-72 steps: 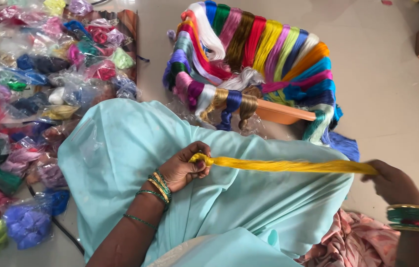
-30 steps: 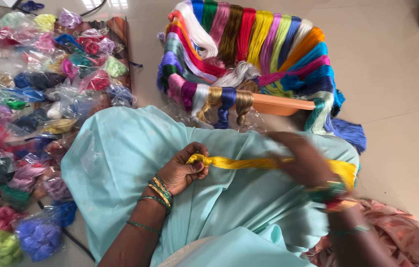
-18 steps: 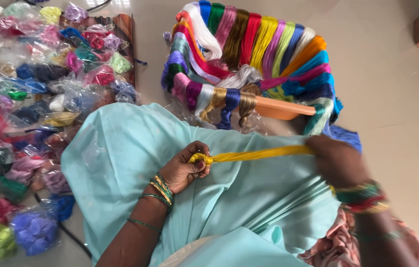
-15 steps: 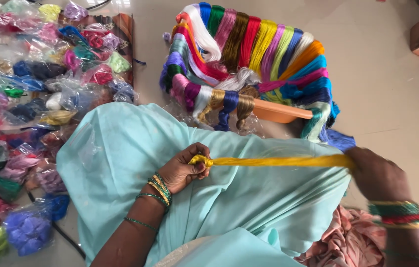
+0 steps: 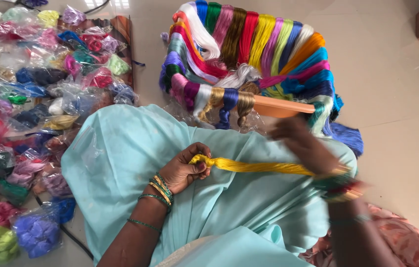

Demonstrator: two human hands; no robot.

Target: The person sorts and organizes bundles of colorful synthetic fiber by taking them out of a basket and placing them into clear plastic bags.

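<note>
Yellow thread skein (image 5: 259,167), stretched over pale blue cloth (image 5: 135,148): looped end clenched in left hand (image 5: 184,170); right hand (image 5: 301,143), blurred, gripped the far end. Basket (image 5: 283,105) of coloured skeins beyond.

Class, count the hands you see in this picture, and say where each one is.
2: the left hand grips the knotted end of the yellow thread bundle; the blurred right hand is at its other end.

The person wears pale aqua draped cloth (image 5: 135,158). Green and gold bangles (image 5: 161,187) ring the left wrist; green, red and gold bangles (image 5: 340,183), blurred, ring the right.
</note>
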